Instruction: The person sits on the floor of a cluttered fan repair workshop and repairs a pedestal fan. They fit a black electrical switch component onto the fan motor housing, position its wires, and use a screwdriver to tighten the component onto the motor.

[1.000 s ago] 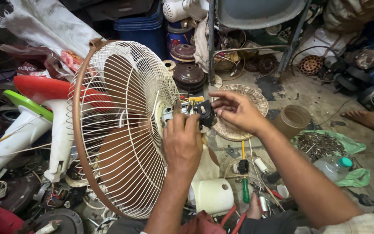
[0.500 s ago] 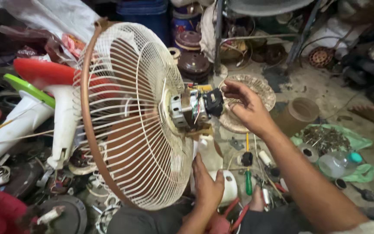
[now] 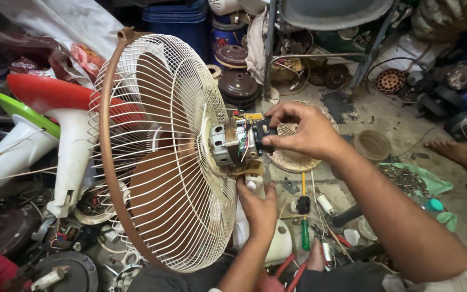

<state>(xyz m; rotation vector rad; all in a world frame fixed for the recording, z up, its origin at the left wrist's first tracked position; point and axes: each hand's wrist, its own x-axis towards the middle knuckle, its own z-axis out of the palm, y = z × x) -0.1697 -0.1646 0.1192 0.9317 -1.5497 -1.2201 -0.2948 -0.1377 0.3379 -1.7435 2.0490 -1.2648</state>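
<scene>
in the head view the right hand has its fingers closed around the black rear part of a bare fan motor, which sits at the centre back of a cream wire fan guard standing on edge. the left hand reaches up from below, fingers curled against the underside of the motor mount. a green-handled screwdriver lies on the cluttered floor just right of that hand.

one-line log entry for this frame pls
right hand: grips black part at rear of fan motor | left hand: supports motor underside | fan cage: upright, on edge
</scene>
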